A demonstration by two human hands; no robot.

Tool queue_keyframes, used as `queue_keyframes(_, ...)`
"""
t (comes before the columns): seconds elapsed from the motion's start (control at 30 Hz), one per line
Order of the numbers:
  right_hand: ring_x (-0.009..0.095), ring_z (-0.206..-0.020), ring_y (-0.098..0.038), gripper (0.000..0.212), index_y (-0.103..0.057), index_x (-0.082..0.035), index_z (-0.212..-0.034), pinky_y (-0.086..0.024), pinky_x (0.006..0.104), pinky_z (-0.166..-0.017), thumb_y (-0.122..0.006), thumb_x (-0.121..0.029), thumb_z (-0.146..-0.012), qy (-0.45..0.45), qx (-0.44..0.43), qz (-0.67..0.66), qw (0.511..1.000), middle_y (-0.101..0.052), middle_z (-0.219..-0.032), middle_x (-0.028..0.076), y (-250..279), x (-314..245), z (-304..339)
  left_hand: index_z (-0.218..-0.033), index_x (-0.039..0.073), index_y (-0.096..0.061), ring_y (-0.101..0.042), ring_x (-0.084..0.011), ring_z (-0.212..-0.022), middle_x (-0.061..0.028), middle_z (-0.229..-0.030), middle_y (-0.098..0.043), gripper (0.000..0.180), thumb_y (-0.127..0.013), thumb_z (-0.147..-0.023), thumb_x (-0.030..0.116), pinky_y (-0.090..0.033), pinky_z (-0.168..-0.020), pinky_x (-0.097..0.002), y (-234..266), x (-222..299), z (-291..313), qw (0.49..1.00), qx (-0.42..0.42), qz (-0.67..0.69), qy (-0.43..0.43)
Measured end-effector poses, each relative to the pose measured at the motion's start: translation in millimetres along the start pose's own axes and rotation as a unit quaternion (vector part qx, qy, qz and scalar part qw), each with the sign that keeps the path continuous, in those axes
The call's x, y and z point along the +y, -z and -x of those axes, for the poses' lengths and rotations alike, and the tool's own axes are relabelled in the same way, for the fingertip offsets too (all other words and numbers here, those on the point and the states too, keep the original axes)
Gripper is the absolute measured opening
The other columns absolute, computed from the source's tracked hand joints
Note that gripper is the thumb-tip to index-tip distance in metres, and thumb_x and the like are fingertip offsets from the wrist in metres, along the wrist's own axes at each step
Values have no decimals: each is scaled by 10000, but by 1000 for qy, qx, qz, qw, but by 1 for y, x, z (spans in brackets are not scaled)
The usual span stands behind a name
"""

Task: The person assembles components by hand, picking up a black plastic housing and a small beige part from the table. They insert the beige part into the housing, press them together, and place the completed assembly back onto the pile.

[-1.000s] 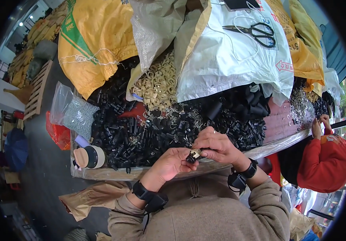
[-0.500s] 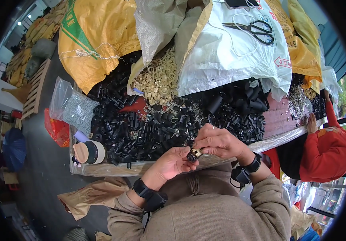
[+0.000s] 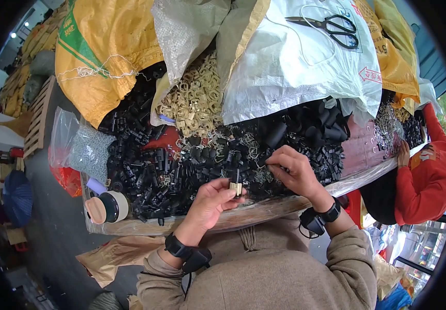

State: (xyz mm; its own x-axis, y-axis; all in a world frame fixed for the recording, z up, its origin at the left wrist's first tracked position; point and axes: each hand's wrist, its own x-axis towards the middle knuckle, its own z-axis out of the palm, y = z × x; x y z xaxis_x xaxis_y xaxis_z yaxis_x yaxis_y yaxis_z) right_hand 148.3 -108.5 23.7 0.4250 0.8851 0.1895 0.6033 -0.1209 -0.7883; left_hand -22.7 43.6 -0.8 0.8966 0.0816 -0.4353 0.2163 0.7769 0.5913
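My left hand [image 3: 211, 203] is closed round a small cream-and-black plastic part [image 3: 236, 189] at the near edge of the table. A thin dark stem stands up from it. To the right, apart from it, my right hand [image 3: 296, 173] hangs over the heap with thumb and fingers pinched together; what they hold, if anything, is too small to make out. Beneath and beyond both hands spread loose black plastic parts [image 3: 181, 175], with small bent metal pieces [image 3: 251, 144] scattered among them. Farther back, cream plastic rings [image 3: 194, 106] spill from an open sack.
A white woven sack [image 3: 295, 77] carries black scissors [image 3: 331, 30]. Yellow sacks [image 3: 114, 41] stand on both sides. At the left lie a bag of small grey pieces [image 3: 92, 150] and a lidded cup [image 3: 115, 206]. A co-worker in a red top [image 3: 424, 181] sits at the right.
My right hand has left the small plastic part and moved right and away over the heap. My left hand keeps the part, now turned stem-up. The whole view has shifted slightly.
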Motion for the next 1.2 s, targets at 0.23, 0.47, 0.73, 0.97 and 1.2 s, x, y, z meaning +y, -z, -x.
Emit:
queue_keyframes(0.23, 228, -722, -510, 212, -539, -46, -820, -397, 321, -613, -634, -87, -635, 74, -13, 232, 970, -505, -782, 78, -31, 9, -7, -997, -8, -504, -603, -187, -740, -150, -918, -587, 245, -560, -765, 46, -502, -627, -232, 2, 1, 5, 997, 38, 28, -59)
queue_keyframes(0.47, 229, -710, -480, 258, -497, -59, -813, -372, 322, -608, -644, -118, -609, 50, -8, 303, 952, -483, -780, 63, -40, 8, -17, -972, 5, -510, -606, -202, -738, -161, -900, -587, 216, -558, -766, 51, -511, -624, -241, 4, -1, 17, 996, 50, 33, -72)
queue_keyframes(0.73, 181, -701, -488, 222, -496, -51, -827, -381, 292, -620, -632, -89, -656, 131, 14, 252, 959, -489, -746, 55, -35, 7, -13, -971, 8, -508, -607, -205, -737, -158, -900, -586, 213, -557, -769, 55, -515, -619, -242, 1, -1, 14, 996, 49, 41, -69)
queue_keyframes(0.97, 47, -685, -495, 165, -512, -25, -923, -400, 186, -600, -573, -86, -783, -180, -19, -410, 894, -511, -757, -7, -22, 4, -8, -1003, 13, -510, -598, -173, -748, -107, -909, -593, 254, -580, -766, 76, -487, -636, -227, -7, 1, 3, 997, 55, 25, -49)
queue_keyframes(1.2, 72, -665, -513, 190, -511, -14, -940, -422, 191, -617, -574, -98, -782, -179, -12, -525, 832, -518, -785, 1, -22, -3, 7, -1017, 14, -523, -596, -165, -752, -83, -904, -594, 284, -600, -759, 103, -477, -630, -222, -22, -2, -1, 998, 44, 2, -52)
